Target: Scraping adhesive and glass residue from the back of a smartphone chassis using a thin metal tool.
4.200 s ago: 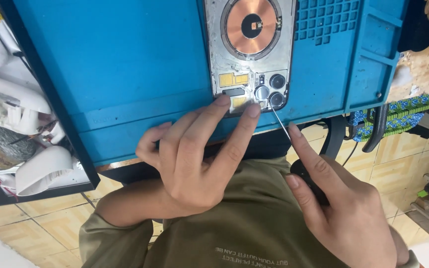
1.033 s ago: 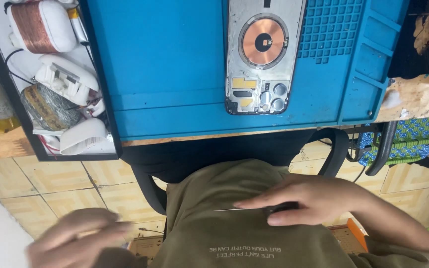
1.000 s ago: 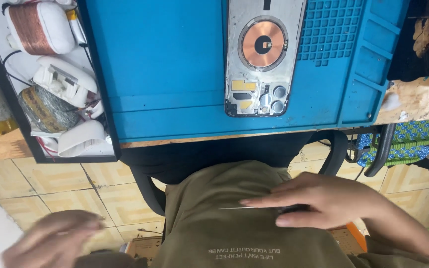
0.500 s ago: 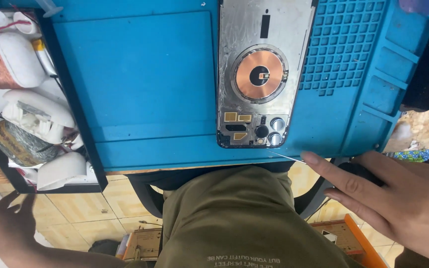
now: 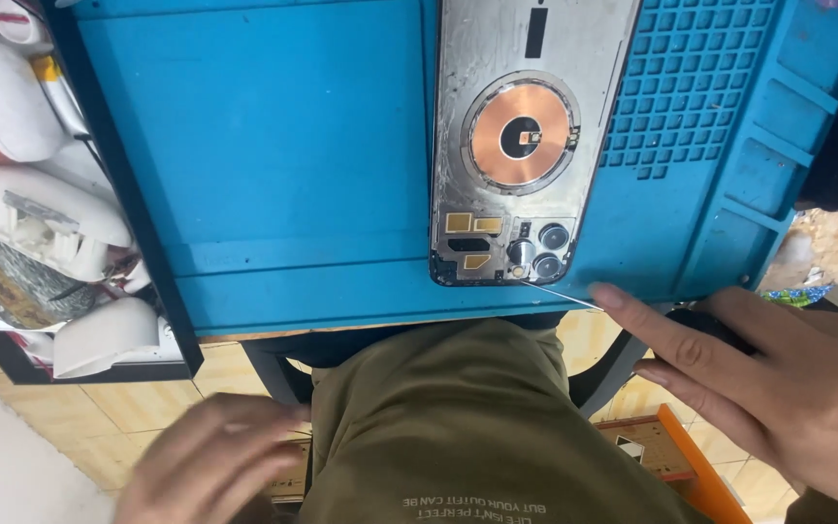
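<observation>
Since half a second earlier, the left hand point(image 5: 208, 464) had come up from the lower left corner toward the person's lap, and the right hand point(image 5: 778, 388) had brought its tool closer to the phone. The right hand held a slim screwdriver with a black handle and thin metal shaft point(image 5: 560, 295), its fingers point(image 5: 652, 325) long and close together, the index finger laid along the shaft. The shaft's tip touched the lower corner of the opened silver phone back shell with a round copper coil point(image 5: 521, 146), just beyond the index fingertip, beside the camera rings. That shell lay flat on the blue silicone repair mat point(image 5: 273, 165), farther from the person than both hands. The left hand was blurred, low over the olive green shirt point(image 5: 458, 427); whether its fingers were spread or curled could not be told, and it held nothing visible. Beyond that hand, left of the mat, sat a black tray of white plastic parts point(image 5: 41, 243).
</observation>
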